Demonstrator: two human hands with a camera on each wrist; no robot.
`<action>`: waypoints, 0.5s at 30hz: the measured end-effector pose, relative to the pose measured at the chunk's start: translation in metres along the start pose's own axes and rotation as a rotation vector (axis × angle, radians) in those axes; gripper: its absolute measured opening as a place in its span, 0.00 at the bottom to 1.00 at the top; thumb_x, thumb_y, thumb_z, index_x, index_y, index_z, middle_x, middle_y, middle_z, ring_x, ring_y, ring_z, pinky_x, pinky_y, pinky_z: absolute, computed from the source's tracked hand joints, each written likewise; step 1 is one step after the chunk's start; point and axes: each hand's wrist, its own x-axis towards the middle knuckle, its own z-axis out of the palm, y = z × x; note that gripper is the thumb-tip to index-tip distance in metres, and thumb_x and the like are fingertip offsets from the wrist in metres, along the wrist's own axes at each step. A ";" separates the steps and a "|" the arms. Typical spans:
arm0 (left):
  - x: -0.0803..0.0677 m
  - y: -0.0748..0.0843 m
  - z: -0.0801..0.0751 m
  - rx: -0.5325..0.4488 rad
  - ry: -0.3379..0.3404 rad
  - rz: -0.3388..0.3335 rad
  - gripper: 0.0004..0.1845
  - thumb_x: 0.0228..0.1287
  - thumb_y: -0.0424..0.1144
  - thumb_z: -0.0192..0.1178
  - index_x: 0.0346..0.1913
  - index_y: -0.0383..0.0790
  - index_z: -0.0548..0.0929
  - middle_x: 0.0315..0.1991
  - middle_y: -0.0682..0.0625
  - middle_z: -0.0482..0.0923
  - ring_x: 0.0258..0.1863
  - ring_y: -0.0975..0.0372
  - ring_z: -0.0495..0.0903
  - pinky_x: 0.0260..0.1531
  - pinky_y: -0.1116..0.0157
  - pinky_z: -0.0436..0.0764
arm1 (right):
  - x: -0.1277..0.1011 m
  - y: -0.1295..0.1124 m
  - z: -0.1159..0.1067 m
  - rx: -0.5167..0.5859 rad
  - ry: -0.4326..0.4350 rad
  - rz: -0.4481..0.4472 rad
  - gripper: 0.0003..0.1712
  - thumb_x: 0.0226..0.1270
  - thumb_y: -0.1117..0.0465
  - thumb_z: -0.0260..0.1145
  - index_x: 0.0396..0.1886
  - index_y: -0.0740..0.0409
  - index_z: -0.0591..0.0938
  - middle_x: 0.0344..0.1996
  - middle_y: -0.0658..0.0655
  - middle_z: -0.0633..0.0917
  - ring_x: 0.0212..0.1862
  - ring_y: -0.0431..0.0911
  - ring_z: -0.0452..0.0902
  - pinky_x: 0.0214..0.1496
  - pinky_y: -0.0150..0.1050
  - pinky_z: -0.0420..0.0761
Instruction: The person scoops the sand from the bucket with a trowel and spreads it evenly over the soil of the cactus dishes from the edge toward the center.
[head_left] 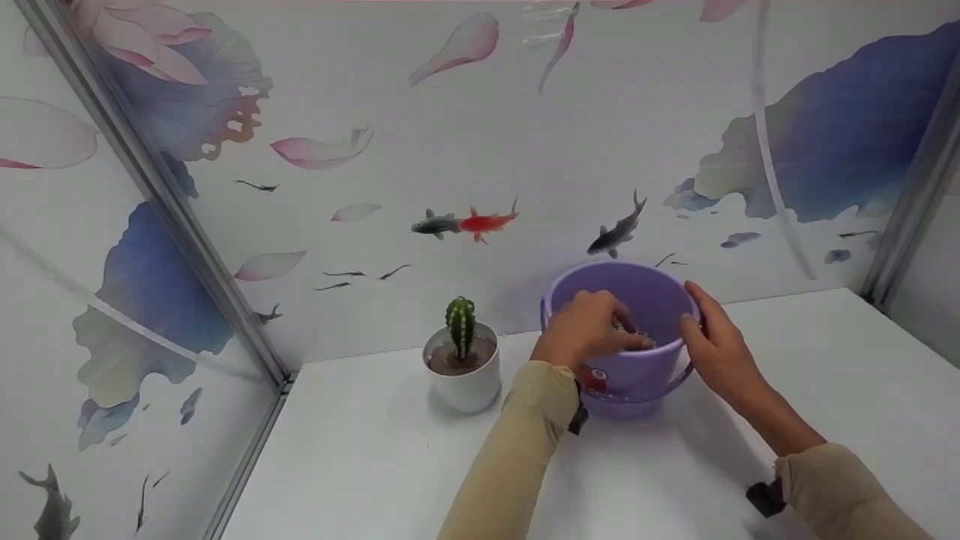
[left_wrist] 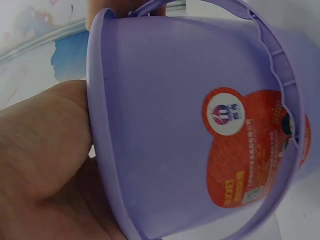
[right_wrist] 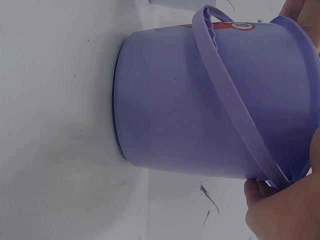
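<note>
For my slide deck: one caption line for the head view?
Both hands at a purple bucket on a white table, potted cactus beside it.
</note>
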 end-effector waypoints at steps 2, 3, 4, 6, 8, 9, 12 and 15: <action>-0.002 0.005 -0.001 0.035 0.004 -0.057 0.16 0.62 0.53 0.81 0.45 0.48 0.95 0.42 0.56 0.92 0.38 0.65 0.87 0.46 0.63 0.87 | -0.001 -0.002 0.000 -0.003 0.005 -0.008 0.38 0.91 0.51 0.44 0.91 0.57 0.47 0.88 0.66 0.52 0.86 0.67 0.54 0.80 0.68 0.62; -0.004 0.007 -0.002 0.060 0.010 -0.081 0.16 0.62 0.52 0.82 0.44 0.46 0.94 0.42 0.55 0.92 0.39 0.64 0.87 0.47 0.62 0.88 | -0.001 -0.002 0.000 -0.004 0.004 -0.014 0.38 0.91 0.51 0.44 0.91 0.57 0.47 0.89 0.66 0.52 0.86 0.67 0.54 0.80 0.68 0.62; -0.005 0.009 -0.003 0.092 0.018 -0.100 0.15 0.62 0.50 0.81 0.45 0.45 0.93 0.44 0.53 0.92 0.40 0.62 0.88 0.47 0.62 0.88 | -0.001 -0.003 0.000 -0.003 0.003 -0.018 0.38 0.91 0.52 0.44 0.91 0.57 0.47 0.89 0.65 0.52 0.86 0.66 0.54 0.80 0.67 0.62; -0.008 0.012 -0.005 0.142 0.031 -0.136 0.14 0.64 0.45 0.80 0.47 0.44 0.92 0.47 0.51 0.92 0.43 0.59 0.89 0.47 0.60 0.89 | -0.001 -0.004 0.001 0.001 0.002 -0.025 0.38 0.92 0.52 0.45 0.91 0.56 0.47 0.89 0.64 0.52 0.87 0.66 0.53 0.81 0.66 0.62; -0.010 0.016 -0.006 0.197 0.046 -0.153 0.12 0.65 0.43 0.77 0.49 0.44 0.92 0.50 0.50 0.91 0.46 0.57 0.89 0.48 0.58 0.89 | -0.001 -0.004 0.001 -0.006 0.001 -0.030 0.37 0.92 0.52 0.45 0.91 0.56 0.48 0.89 0.64 0.53 0.87 0.65 0.53 0.80 0.65 0.62; -0.012 0.017 -0.006 0.219 0.050 -0.160 0.13 0.66 0.43 0.76 0.50 0.45 0.92 0.51 0.51 0.91 0.48 0.57 0.89 0.48 0.57 0.89 | -0.002 -0.004 0.002 -0.010 0.000 -0.031 0.37 0.92 0.53 0.45 0.91 0.56 0.48 0.89 0.63 0.53 0.87 0.65 0.53 0.80 0.64 0.62; -0.013 0.020 -0.005 0.267 0.062 -0.163 0.12 0.67 0.42 0.74 0.52 0.46 0.92 0.51 0.51 0.91 0.48 0.56 0.89 0.49 0.56 0.89 | -0.002 -0.002 0.002 -0.012 -0.004 -0.031 0.37 0.91 0.54 0.45 0.91 0.56 0.49 0.89 0.64 0.53 0.87 0.64 0.54 0.81 0.63 0.62; -0.014 0.022 -0.002 0.284 0.088 -0.137 0.11 0.68 0.42 0.73 0.51 0.46 0.92 0.49 0.51 0.91 0.46 0.57 0.90 0.46 0.57 0.90 | -0.002 0.001 0.000 -0.019 -0.008 -0.023 0.37 0.91 0.55 0.46 0.90 0.56 0.49 0.89 0.64 0.53 0.87 0.64 0.54 0.81 0.62 0.62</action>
